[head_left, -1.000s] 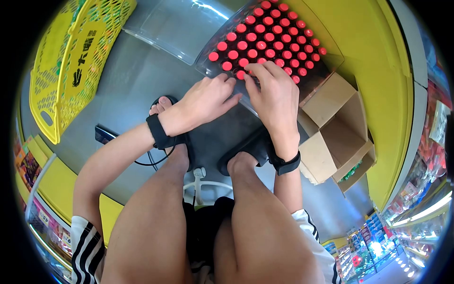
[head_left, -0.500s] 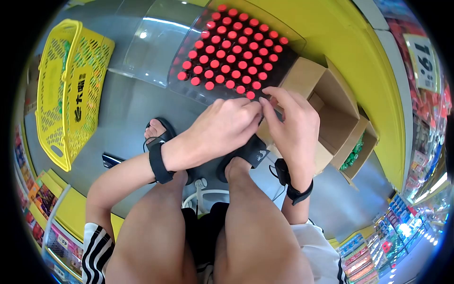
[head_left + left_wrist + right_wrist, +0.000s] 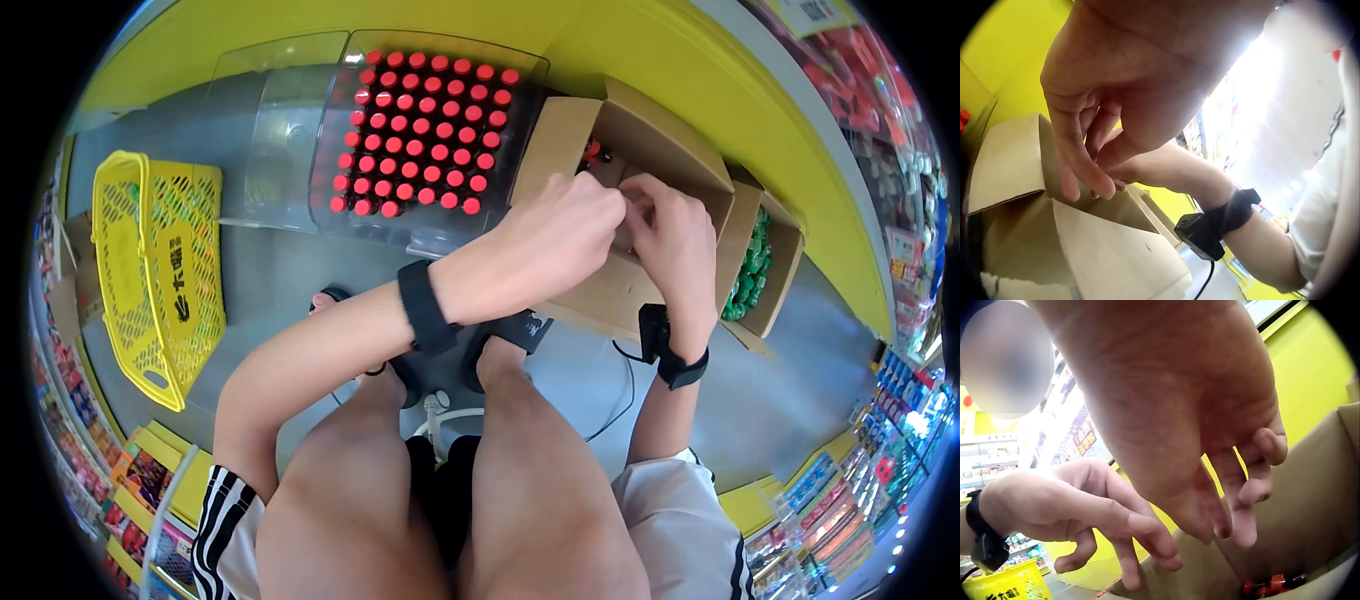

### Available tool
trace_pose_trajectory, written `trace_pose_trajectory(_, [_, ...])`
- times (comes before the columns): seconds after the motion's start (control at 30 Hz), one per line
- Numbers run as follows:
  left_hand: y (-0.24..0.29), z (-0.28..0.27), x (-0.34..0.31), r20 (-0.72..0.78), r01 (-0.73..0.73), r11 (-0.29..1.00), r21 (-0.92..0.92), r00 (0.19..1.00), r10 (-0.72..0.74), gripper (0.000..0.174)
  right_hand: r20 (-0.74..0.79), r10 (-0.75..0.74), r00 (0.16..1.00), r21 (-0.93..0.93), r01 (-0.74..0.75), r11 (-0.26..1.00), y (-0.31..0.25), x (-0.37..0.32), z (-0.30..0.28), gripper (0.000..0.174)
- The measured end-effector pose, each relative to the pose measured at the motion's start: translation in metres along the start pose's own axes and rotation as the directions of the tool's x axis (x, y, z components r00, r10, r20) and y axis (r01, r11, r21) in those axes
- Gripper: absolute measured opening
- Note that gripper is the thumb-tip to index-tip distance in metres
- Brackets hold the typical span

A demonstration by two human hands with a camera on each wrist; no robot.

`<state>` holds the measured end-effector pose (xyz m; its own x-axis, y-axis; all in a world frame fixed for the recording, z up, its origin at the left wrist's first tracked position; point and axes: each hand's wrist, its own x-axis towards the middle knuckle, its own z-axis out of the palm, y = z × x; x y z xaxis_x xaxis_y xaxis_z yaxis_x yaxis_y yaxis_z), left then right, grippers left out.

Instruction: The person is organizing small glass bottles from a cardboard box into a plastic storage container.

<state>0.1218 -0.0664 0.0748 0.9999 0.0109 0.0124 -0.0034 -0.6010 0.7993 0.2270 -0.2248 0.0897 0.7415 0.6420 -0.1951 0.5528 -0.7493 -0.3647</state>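
Note:
Both hands hover over an open cardboard box (image 3: 560, 140), the left hand (image 3: 560, 235) and right hand (image 3: 675, 240) almost meeting at the fingertips. In the left wrist view the left hand (image 3: 1129, 81) has loosely bent fingers with nothing visible in them, above the box flaps (image 3: 1116, 250). The right wrist view shows the right hand (image 3: 1179, 406) with relaxed, bent fingers and no object visible, beside the left hand (image 3: 1079, 506). Inside the box lie a few red-capped bottles (image 3: 1275, 584). To the left, many upright red-capped bottles (image 3: 425, 127) fill a clear bin (image 3: 330, 190).
A yellow basket (image 3: 185, 290) stands at the far left on the grey floor (image 3: 290, 270). Right of the box is a second carton (image 3: 785, 285) holding green-wrapped items (image 3: 750, 270). A yellow shelf base (image 3: 800, 210) runs behind, and a cable (image 3: 630, 390) lies on the floor.
Both hands have moved right, from the bin's near edge to above the cardboard box. The head view has shifted, and red-capped bottles now show inside the box.

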Motion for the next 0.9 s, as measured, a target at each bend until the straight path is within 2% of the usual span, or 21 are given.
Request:
trace_pose_trajectory(0.03, [-0.003,0.008,0.007,0.011,-0.006,1.000,0.004,1.000,0.006,0.011,0.017,0.008,1.000,-0.012,-0.007,1.000,0.006,0.002,-0.001,0.017])
trace_pose_trajectory(0.1, [-0.014,0.023,0.023,-0.048,-0.109,0.994,0.022,0.993,0.110,0.012,0.068,0.029,0.997,-0.021,-0.028,0.999,0.015,0.008,-0.004,0.021])
trace_pose_trajectory(0.2, [-0.025,0.033,0.048,0.028,-0.122,0.990,0.069,0.992,0.120,0.009,0.080,-0.038,0.996,0.073,0.032,0.997,0.045,0.025,0.009,0.025])
trace_pose_trajectory(0.23, [-0.027,0.037,0.056,0.029,-0.096,0.993,0.061,0.995,0.095,0.011,0.175,0.022,0.984,-0.001,-0.022,1.000,0.044,0.031,0.004,0.032])
trace_pose_trajectory(0.27, [-0.030,0.040,0.063,0.031,-0.101,0.993,0.058,0.995,0.099,0.011,0.173,0.028,0.984,-0.003,-0.027,1.000,0.056,0.040,0.011,0.032])
trace_pose_trajectory(0.33, [-0.036,0.043,0.074,0.175,-0.044,0.994,0.104,0.984,0.025,0.013,0.301,0.008,0.954,0.036,-0.020,0.999,0.070,0.058,0.027,0.040])
trace_pose_trajectory(0.37, [-0.036,0.046,0.082,0.261,-0.033,0.977,0.208,0.965,-0.023,0.021,0.448,0.065,0.892,-0.011,-0.068,0.998,0.070,0.067,0.024,0.047])
trace_pose_trajectory(0.4, [-0.027,0.044,0.085,0.262,-0.033,0.977,0.211,0.965,-0.025,0.021,0.447,0.064,0.892,-0.007,-0.068,0.998,0.067,0.071,0.023,0.047])
trace_pose_trajectory(0.47, [-0.002,0.033,0.096,0.454,0.189,0.939,0.288,0.836,-0.308,0.027,0.539,-0.019,0.842,-0.003,0.025,1.000,0.068,0.082,0.024,0.048])
trace_pose_trajectory(0.5, [0.003,0.037,0.105,0.495,0.234,0.909,0.344,0.778,-0.387,0.032,0.514,-0.078,0.854,0.007,0.087,0.996,0.079,0.087,0.033,0.049])
trace_pose_trajectory(0.53, [-0.003,0.043,0.113,0.499,0.230,0.909,0.348,0.776,-0.387,0.032,0.512,-0.076,0.856,0.011,0.082,0.997,0.086,0.095,0.041,0.049])
trace_pose_trajectory(0.6, [-0.013,0.054,0.122,0.468,0.303,0.846,0.438,0.727,-0.503,0.038,0.533,-0.060,0.844,-0.031,0.091,0.995,0.099,0.109,0.054,0.050])
trace_pose_trajectory(0.63, [-0.012,0.052,0.125,0.484,0.303,0.839,0.452,0.707,-0.516,0.041,0.588,-0.009,0.809,-0.018,0.024,1.000,0.097,0.117,0.054,0.056])
trace_pose_trajectory(0.67, [-0.014,0.055,0.128,0.487,0.302,0.839,0.454,0.704,-0.517,0.041,0.588,-0.008,0.808,-0.015,0.021,1.000,0.101,0.121,0.059,0.056])
trace_pose_trajectory(0.73, [-0.028,0.068,0.135,0.456,0.302,0.765,0.569,0.658,-0.599,0.043,0.546,-0.221,0.808,0.086,0.208,0.974,0.113,0.131,0.079,0.061])
trace_pose_trajectory(0.77, [-0.034,0.074,0.136,0.438,0.315,0.748,0.583,0.653,-0.617,0.041,0.632,-0.149,0.760,0.174,0.049,0.984,0.114,0.137,0.088,0.066])
trace_pose_trajectory(0.8, [-0.038,0.076,0.137,0.438,0.314,0.746,0.587,0.652,-0.619,0.041,0.631,-0.151,0.761,0.178,0.048,0.983,0.122,0.144,0.099,0.066])
trace_pose_trajectory(0.87, [-0.047,0.078,0.136,0.473,0.326,0.793,0.515,0.663,-0.580,0.038,0.563,-0.364,0.742,0.300,0.228,0.927,0.138,0.152,0.124,0.065])
trace_pose_trajectory(0.9, [-0.052,0.081,0.136,0.475,0.326,0.792,0.516,0.661,-0.581,0.038,0.563,-0.365,0.742,0.303,0.226,0.926,0.133,0.150,0.119,0.065])
